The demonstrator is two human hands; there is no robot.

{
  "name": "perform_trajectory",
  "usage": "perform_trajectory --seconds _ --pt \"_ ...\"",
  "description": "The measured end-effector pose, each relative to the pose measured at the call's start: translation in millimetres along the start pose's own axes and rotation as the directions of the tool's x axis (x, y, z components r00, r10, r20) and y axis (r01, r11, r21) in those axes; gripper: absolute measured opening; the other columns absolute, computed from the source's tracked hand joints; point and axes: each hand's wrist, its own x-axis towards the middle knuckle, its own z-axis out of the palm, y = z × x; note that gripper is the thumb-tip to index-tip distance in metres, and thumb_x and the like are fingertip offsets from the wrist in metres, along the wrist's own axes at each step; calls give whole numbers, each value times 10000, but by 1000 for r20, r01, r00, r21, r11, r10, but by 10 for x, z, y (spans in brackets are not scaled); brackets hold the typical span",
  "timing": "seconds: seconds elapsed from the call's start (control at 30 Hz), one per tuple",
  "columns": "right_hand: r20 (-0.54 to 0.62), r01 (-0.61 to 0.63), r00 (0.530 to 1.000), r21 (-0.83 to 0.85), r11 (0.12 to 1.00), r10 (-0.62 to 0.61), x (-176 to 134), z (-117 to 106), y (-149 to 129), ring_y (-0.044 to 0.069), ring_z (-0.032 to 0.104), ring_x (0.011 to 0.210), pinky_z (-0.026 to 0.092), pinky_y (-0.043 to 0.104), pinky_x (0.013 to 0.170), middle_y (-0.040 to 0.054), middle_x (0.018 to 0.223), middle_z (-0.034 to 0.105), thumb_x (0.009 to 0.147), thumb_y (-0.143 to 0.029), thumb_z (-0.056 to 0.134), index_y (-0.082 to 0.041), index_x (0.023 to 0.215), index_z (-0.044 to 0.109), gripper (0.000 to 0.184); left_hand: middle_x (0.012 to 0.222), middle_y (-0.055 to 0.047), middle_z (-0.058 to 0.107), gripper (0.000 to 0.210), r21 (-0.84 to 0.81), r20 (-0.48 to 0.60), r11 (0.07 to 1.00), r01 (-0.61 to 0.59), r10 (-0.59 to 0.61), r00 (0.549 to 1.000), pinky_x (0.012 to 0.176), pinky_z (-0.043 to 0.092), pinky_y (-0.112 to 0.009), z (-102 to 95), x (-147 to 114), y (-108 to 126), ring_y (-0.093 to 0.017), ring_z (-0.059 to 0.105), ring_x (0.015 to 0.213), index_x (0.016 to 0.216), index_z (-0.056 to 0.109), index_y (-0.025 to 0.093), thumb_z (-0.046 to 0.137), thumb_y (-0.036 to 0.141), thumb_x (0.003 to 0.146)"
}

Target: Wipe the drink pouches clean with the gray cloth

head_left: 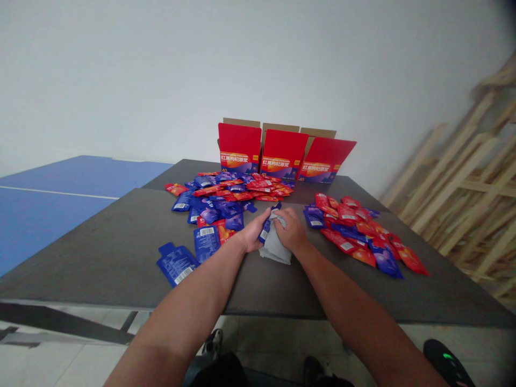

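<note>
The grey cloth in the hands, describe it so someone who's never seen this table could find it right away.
On the dark grey table, look between the two heaps of red and blue foil pouches, at the near middle. There the crumpled pale grey cloth sits under the right hand, with the left hand alongside pressing a blue pouch to it. It is the only soft, unprinted item there.

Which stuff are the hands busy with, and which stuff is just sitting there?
Busy with:
- left hand gripping a blue foil pouch
- right hand pressing a grey cloth onto it

Just sitting:
- heap of red and blue foil pouches
- smaller pile of pouches
- three open red cardboard boxes
- dark grey table
- blue table-tennis table
- wooden frames
</note>
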Motion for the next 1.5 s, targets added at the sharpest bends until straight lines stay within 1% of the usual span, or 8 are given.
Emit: perform_trajectory --seconds 0.37,0.6,0.7,0.83,0.93,1.03,1.27,1.5 --pt "-162 -276 946 52 960 281 63 14 151 234 589 940 463 382 874 91 952 657 822 -279 502 -179 974 636 226 614 -30 639 376 122 -111 993 9 5 994 473 434 -221 19 -43 14 -124 576 476 820 645 141 585 512 830" --pt "-151 -400 896 136 906 418 89 7 276 222 597 863 470 375 834 63 902 678 816 -324 502 -184 934 645 232 640 -49 607 387 4 -18 1000 -25 25 1000 404 376 -211 -9 -43 77 -116 529 467 853 628 133 539 509 854" --pt "-158 -306 934 108 946 320 76 -22 178 231 594 886 478 389 836 80 922 662 823 -301 515 -181 955 648 223 622 -48 593 443 -88 -50 994 -58 54 997 414 386 -222 -65 0 120 -125 530 483 861 632 127 529 558 842" --pt "-5 36 999 109 993 -36 -6 -53 -76 216 588 918 492 369 850 75 952 621 830 -234 531 -205 1013 645 217 593 -26 594 457 -143 -134 979 -142 123 983 457 413 -230 -102 41 132 -121 526 473 785 617 157 534 604 819" --pt "157 236 954 124 964 -254 -81 -43 -237 199 582 906 501 347 835 64 969 591 820 -197 545 -235 1044 643 248 584 -33 606 483 -141 -166 983 -117 93 982 538 470 -268 -92 45 99 -164 591 540 745 613 163 507 629 818" --pt "188 287 934 107 952 -303 -113 -13 -302 197 575 871 507 339 801 65 965 578 808 -177 555 -235 1043 647 258 585 -49 619 451 -96 -189 995 -39 20 982 587 496 -294 -63 40 58 -200 637 603 725 615 150 522 579 830" --pt "-6 68 998 96 993 -68 -50 19 -249 214 576 920 495 369 853 70 964 573 837 -203 518 -223 1051 620 237 738 -73 697 397 0 -151 999 -32 32 988 714 520 -319 33 45 -2 -212 674 721 886 661 139 602 524 808" --pt "-155 -122 978 101 987 137 22 33 -137 238 570 956 471 398 885 88 960 609 851 -253 483 -202 1017 599 209 836 -86 715 358 107 -122 990 -88 101 987 755 513 -308 11 76 -62 -199 675 770 993 669 145 571 461 856"
